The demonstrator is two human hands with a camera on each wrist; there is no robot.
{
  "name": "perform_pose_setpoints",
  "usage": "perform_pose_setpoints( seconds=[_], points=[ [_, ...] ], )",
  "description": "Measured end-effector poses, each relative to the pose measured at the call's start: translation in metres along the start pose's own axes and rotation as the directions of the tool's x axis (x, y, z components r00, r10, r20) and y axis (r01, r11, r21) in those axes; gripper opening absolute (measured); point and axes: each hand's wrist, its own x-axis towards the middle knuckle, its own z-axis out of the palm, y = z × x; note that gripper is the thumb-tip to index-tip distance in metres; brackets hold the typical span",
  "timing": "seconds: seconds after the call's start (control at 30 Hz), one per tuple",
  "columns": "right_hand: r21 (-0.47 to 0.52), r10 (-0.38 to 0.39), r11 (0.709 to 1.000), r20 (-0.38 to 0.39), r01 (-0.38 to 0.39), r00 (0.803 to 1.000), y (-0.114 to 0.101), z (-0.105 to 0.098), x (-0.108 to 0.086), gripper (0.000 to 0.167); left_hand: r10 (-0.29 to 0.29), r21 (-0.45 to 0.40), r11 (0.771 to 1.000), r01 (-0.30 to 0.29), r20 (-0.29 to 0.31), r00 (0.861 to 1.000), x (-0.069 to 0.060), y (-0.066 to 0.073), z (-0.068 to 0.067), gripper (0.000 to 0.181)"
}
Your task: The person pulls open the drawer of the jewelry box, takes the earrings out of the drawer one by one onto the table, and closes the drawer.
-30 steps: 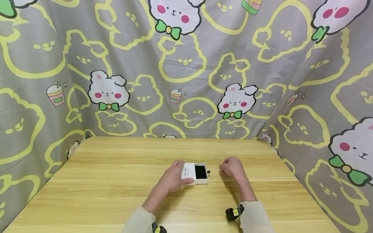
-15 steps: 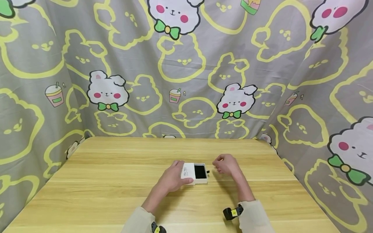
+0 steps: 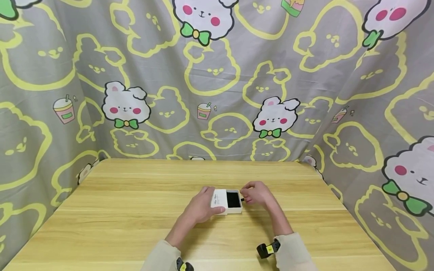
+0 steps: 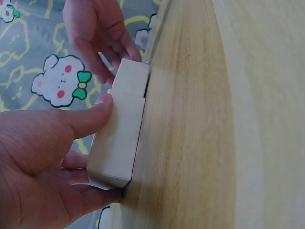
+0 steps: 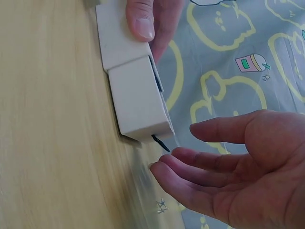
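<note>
A small white drawer box [image 3: 219, 201] with dark script on its sleeve lies on the table. Its drawer [image 3: 242, 210] is slid partly out to the right, showing a black lining [image 3: 233, 200]. My left hand [image 3: 200, 206] grips the sleeve, thumb on the near side and fingers around the far side. At the drawer's right end is a black ribbon tab [image 5: 161, 142]. My right hand [image 5: 238, 164] is beside it, thumb apart from bent fingers; whether a fingertip touches the tab I cannot tell. A tiny star-shaped piece [image 5: 162, 206] shows below these fingers, its support unclear.
The wooden table [image 3: 135, 226] extends around the box on all sides. Behind and at both sides hangs a grey curtain [image 3: 162, 75] with cartoon prints. Black wrist cameras sit at both sleeves [image 3: 293, 250].
My right hand has moved left from the table beside the box to the drawer's ribbon end. The left hand and the box have stayed in place.
</note>
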Motion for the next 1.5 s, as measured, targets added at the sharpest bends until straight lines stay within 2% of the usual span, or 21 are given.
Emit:
perform_pose_setpoints(
  seconds=[0.17,0.33,1.5],
  points=[
    [-0.042,-0.013,0.999,0.003,0.013,1.000,0.000,0.004,-0.001,0.022,0.007,0.013,1.000,-0.007,-0.003,1.000,0.001,0.000,0.000,0.083],
    [-0.022,-0.016,1.000,0.032,0.017,0.999,0.000,0.007,-0.002,0.022,0.006,0.014,1.000,-0.006,-0.001,1.000,0.000,0.000,-0.001,0.082],
    [0.032,0.001,0.999,0.030,-0.002,1.000,0.003,0.012,-0.001,0.028,0.006,0.023,1.000,-0.005,-0.011,1.000,0.001,0.001,-0.001,0.081]
  ],
)
